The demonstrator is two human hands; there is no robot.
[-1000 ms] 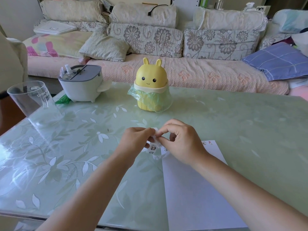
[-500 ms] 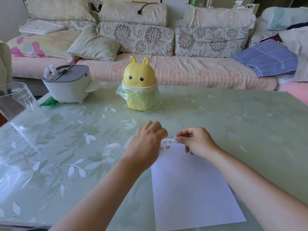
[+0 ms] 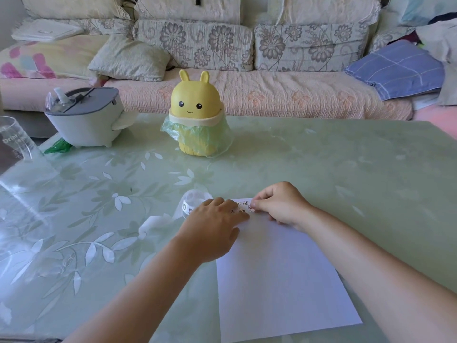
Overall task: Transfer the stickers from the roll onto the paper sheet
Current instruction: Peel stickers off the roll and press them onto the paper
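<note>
Flat white paper sheet [image 3: 279, 280], right hand [image 3: 280, 206] pinching sticker [image 3: 251, 207], round roll [image 3: 189, 206]

The left hand [image 3: 212, 226] covered part of the sticker roll [image 3: 189, 205] and one paper sheet [image 3: 279, 280] corner; stickers [image 3: 245, 202] were unreadably small.

Glossy glass table [image 3: 321, 169] — matt white paper sheet [image 3: 279, 280], shiny yellow plastic bin [image 3: 195, 100].

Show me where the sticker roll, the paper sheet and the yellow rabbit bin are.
sticker roll [image 3: 189, 204]: head view, on its visible side.
paper sheet [image 3: 279, 280]: head view, on its bare middle.
yellow rabbit bin [image 3: 195, 95]: head view, on its domed lid.
</note>
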